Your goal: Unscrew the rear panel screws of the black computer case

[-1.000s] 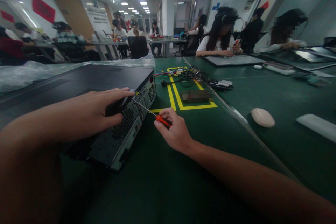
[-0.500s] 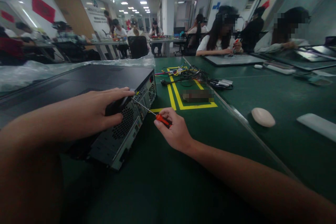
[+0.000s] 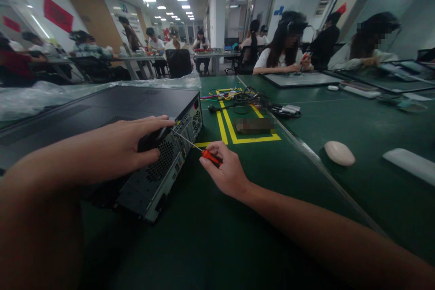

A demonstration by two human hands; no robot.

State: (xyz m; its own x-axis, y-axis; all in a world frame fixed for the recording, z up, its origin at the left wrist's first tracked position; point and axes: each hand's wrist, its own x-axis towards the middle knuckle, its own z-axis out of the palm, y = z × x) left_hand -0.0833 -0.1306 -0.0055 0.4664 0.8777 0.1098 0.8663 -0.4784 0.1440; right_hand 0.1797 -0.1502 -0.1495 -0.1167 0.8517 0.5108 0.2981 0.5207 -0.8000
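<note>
One computer (image 3: 152, 102), one red-and-black screwdriver (image 3: 209, 155) at its back panel (image 3: 163, 158).
The computer lies toward nine o'clock on the green table (image 3: 204, 235). Your left hand (image 3: 124, 142) is spread over its near edge, thumb against the back panel; your right hand (image 3: 228, 171), toward six o'clock, pinches the screwdriver's handle, with the tip just beside your left fingertips; whether it touches, you cannot tell. Tangled cables (image 3: 249, 97) lie toward one o'clock, a pale oval object (image 3: 339, 153) near three, crumpled plastic sheet (image 3: 27, 95) near ten.
</note>
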